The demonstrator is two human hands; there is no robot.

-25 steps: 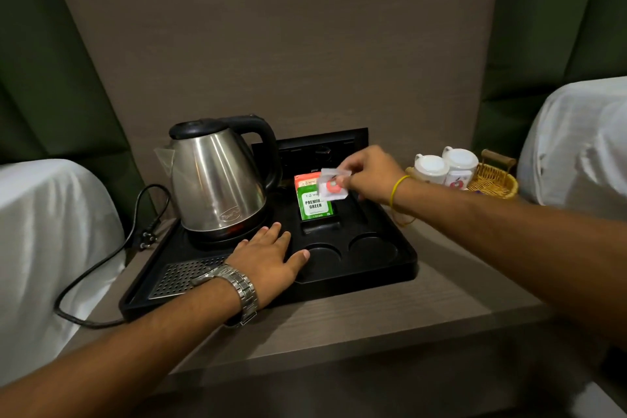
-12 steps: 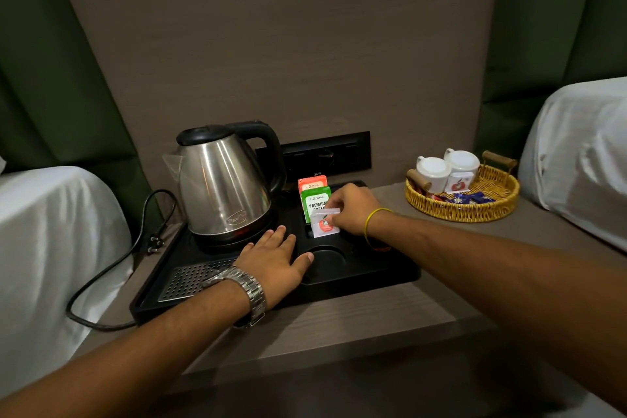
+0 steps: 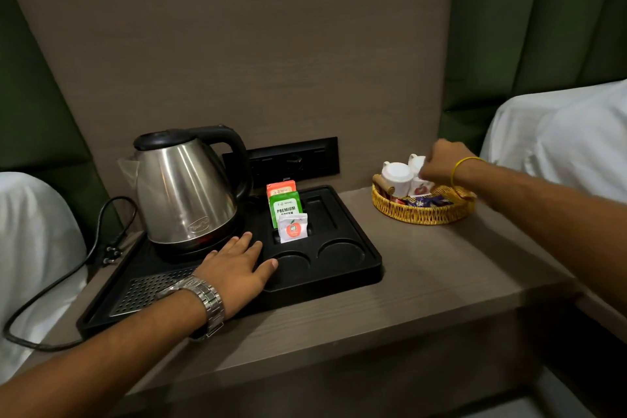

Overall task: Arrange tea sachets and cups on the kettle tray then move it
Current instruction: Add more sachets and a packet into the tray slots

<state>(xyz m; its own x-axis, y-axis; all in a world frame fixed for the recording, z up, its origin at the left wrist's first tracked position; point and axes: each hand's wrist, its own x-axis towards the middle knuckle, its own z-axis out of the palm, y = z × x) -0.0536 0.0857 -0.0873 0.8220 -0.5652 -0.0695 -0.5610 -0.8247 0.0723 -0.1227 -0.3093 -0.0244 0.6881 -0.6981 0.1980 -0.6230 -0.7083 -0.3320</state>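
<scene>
A black kettle tray (image 3: 369,268) holds a steel kettle (image 3: 183,190) at its left. An orange sachet (image 3: 281,187), a green sachet (image 3: 286,207) and a white sachet with a red apple (image 3: 292,227) stand in a slot at its middle. Two round cup recesses (image 3: 341,253) in front are bare. My left hand (image 3: 237,265) lies flat on the tray, fingers spread. My right hand (image 3: 441,163) is over a wicker basket (image 3: 420,214), fingers curled against the right of two white cups (image 3: 420,187); the left cup (image 3: 397,176) stands beside it. The grip is hidden.
The kettle's black cord (image 3: 68,282) trails off the table's left side. A black socket panel (image 3: 288,159) sits on the wall behind the tray. White bedding lies at left (image 3: 34,231) and right (image 3: 559,139). Dark wrapped sachets lie in the basket.
My right hand let go of the white apple sachet in the tray slot and moved right to the cups in the basket. My left hand stayed on the tray.
</scene>
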